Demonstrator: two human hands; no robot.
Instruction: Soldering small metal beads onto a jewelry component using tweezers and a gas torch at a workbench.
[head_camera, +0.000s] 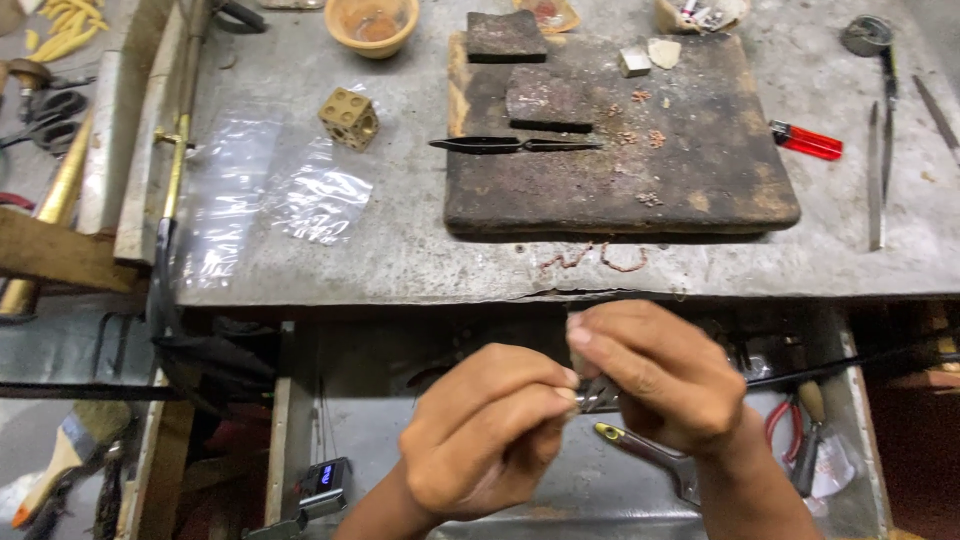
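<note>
My left hand (490, 430) and my right hand (655, 375) meet below the bench edge, fingertips pinched together on a small metal tool or piece (598, 396) between them; what it is stays partly hidden. Above them on the grey workbench (400, 250) lies a dark charred soldering board (620, 180) with black tweezers (515, 145) across it and small reddish wire bits (590, 258) at its front edge. Two dark blocks (545, 98) rest on the board.
A brass dapping cube (349, 117), clear plastic sheet (290, 190), clay bowl (373, 22), red lighter (806, 141) and thin files (876, 175) sit on the bench. Pliers (650, 455), red-handled cutters (790, 420), a small digital scale (325, 478) and a brush (60, 455) lie lower down.
</note>
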